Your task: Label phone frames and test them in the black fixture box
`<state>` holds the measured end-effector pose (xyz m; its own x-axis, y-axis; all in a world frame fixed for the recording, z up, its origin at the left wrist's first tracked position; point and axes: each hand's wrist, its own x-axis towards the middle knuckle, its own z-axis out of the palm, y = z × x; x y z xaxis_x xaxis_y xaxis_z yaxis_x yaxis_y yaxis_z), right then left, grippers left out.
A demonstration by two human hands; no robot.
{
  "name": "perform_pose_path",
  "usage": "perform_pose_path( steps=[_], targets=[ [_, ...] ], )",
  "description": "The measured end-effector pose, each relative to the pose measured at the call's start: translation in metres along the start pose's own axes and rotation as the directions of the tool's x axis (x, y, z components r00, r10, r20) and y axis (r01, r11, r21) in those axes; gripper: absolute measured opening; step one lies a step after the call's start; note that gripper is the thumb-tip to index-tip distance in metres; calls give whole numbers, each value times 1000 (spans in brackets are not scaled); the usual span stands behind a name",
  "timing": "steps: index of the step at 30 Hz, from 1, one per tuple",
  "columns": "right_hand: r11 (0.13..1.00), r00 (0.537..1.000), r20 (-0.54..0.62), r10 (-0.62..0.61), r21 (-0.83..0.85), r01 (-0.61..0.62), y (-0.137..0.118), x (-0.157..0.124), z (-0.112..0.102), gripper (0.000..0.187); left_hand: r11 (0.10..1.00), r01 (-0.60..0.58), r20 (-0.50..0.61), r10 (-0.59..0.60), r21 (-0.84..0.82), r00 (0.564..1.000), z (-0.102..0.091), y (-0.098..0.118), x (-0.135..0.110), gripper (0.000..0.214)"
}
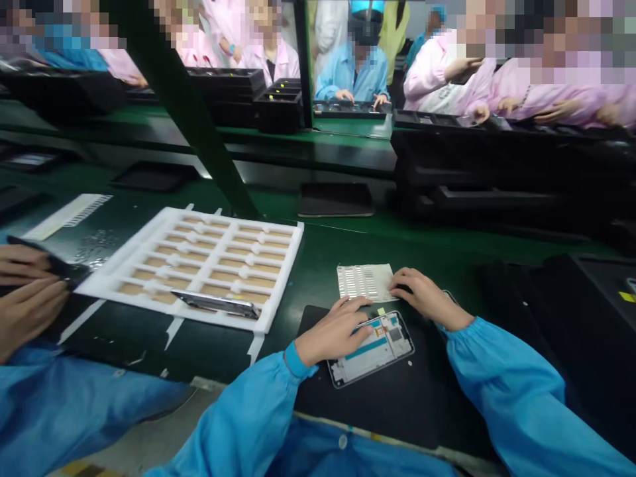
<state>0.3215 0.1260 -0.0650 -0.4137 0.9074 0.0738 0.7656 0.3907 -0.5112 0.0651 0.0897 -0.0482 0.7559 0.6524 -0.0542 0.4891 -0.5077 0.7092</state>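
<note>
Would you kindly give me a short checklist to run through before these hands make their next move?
1. Phone frame lying on black mat: ok.
2. Left hand at the frame: ok.
3. Right hand at the sticker sheet: ok.
4. Piece held in the right fingertips: cannot tell.
5. Slim device seated within a slot of the white tray: not ok, tilted at its near edge.
6. Co-worker's hands away from the mat: ok.

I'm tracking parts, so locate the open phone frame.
Head view, right of centre: the open phone frame lies on the black mat, partly under the left hand, near the silver-striped sheet.
</note>
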Motion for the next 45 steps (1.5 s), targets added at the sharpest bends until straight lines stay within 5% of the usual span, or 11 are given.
perform_pose_path(
  steps=[15, 30, 38, 45],
  targets=[
    [999, 995, -98, -6, 45, 11, 5, -15, 17, 10, 996, -6, -30, 9, 88, 1000, 5, 1, -1, 21],
    [975, 981, -173, 89, 214, -50, 10, -20, 5, 29, 995, -20, -26, 23, 94, 999, 3, 0, -2, 26],
    [987, 991, -63, 115, 122, -107, -3, -19, 13, 4, 996, -21, -16, 22, 83, 1000, 6, -3, 2, 24],
    [965, 988, -25, 150, 220, -141, 0, -13, 6, 11, 997, -11, -12, 12, 76, 1000, 5, -4, 2, 24]
  ],
)
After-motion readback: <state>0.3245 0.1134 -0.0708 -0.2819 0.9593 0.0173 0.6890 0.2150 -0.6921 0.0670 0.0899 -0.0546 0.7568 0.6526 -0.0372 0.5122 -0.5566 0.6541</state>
